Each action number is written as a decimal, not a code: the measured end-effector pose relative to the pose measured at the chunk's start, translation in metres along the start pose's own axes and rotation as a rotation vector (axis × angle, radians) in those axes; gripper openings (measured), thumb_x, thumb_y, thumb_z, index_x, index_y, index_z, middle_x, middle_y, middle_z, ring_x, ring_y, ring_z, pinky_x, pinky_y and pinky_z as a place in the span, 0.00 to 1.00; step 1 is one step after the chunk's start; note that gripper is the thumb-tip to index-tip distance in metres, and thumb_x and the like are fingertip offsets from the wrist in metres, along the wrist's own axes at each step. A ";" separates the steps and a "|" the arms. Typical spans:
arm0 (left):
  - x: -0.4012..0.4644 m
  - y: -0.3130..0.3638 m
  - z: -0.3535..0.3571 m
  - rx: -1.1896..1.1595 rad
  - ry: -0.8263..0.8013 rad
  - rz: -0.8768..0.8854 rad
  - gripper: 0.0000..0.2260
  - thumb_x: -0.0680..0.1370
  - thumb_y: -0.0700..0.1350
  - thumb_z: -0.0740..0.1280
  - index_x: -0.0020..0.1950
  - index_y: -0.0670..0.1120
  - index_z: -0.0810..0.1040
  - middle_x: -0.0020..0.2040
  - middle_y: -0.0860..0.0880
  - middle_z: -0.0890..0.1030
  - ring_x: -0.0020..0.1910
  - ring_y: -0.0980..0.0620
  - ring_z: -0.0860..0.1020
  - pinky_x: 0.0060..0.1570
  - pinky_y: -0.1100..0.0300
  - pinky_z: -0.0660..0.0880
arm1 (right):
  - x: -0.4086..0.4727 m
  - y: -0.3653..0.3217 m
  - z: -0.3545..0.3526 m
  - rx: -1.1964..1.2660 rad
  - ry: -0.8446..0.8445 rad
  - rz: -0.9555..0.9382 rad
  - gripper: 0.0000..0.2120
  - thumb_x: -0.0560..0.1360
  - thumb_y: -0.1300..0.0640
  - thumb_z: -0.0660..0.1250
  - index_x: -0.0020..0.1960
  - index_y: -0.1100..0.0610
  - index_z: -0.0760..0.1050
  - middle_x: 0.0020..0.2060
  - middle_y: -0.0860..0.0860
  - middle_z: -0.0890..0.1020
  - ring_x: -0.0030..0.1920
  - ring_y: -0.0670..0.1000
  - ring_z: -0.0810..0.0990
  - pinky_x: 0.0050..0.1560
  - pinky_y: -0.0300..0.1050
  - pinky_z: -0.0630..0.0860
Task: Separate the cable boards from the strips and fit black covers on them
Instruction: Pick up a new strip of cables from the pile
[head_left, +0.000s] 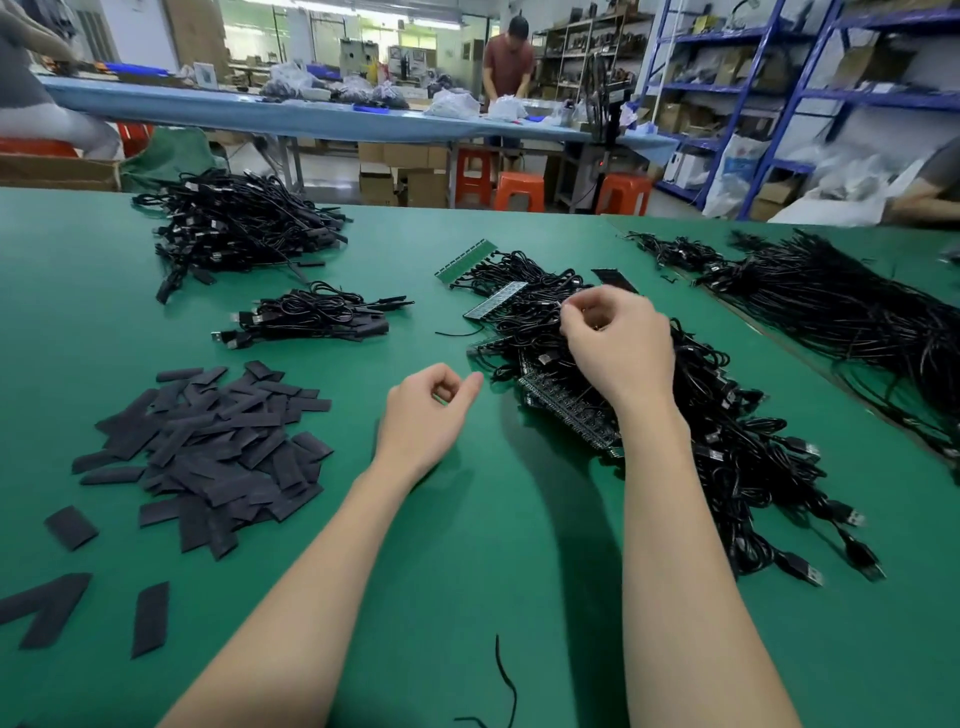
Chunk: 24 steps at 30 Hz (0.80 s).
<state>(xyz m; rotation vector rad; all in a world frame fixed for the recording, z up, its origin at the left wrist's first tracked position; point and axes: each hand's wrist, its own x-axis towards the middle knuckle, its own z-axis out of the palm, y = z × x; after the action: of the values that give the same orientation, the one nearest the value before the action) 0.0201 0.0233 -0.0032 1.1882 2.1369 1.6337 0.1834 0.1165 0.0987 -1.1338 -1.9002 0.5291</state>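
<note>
No readable brand or label anywhere — print on the boxes and bags at the back is too blurred to make out.

Green mat table (467, 545). Right hand (618, 343) is over the pile of cables on board strips (649, 415), fingers curled, thumb and forefinger pinched at a thin cable in the pile; exactly what it has hold of I cannot tell. Left hand (423, 410) hovers above the mat just left of that pile, fingers loosely curled, holding nothing.

Black covers (208, 447) lie in a loose heap at the near left, a few strays nearer the table edge. Behind them a small bundle of cables (311, 317), and a larger heap (234, 223) at the far left. Green board strips (465, 262) stick out at the far end of the working pile. Another long cable bundle (841, 306) sits on the adjoining table to the right.

Room: workshop, long blue bench (260, 111) with bags on it, a person in a red shirt (509, 62) standing at it, orange stools (519, 189), blue shelving (779, 88) on the right.
</note>
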 end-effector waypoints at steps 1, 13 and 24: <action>0.000 0.001 0.002 0.011 -0.016 0.007 0.17 0.76 0.60 0.70 0.35 0.48 0.76 0.28 0.59 0.75 0.30 0.57 0.71 0.39 0.57 0.73 | 0.004 -0.003 -0.003 0.000 0.071 -0.009 0.06 0.76 0.48 0.66 0.48 0.45 0.82 0.39 0.40 0.84 0.42 0.44 0.82 0.40 0.40 0.75; -0.012 0.043 0.023 -0.013 -0.254 0.117 0.14 0.77 0.55 0.71 0.37 0.47 0.78 0.34 0.49 0.82 0.29 0.58 0.70 0.37 0.63 0.72 | 0.028 0.025 -0.003 -0.299 -0.079 0.020 0.20 0.79 0.45 0.65 0.69 0.48 0.75 0.80 0.52 0.59 0.81 0.54 0.49 0.78 0.65 0.47; -0.015 0.054 0.017 -0.069 -0.305 0.081 0.13 0.78 0.53 0.71 0.39 0.46 0.79 0.34 0.50 0.82 0.30 0.57 0.72 0.37 0.65 0.72 | 0.028 0.025 0.004 -0.366 -0.096 0.009 0.28 0.80 0.43 0.62 0.75 0.57 0.69 0.78 0.49 0.63 0.80 0.52 0.55 0.77 0.69 0.44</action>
<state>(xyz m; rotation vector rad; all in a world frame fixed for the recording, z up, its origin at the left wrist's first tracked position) 0.0656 0.0284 0.0330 1.4151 1.8541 1.4349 0.1859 0.1537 0.0910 -1.3685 -2.1340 0.2472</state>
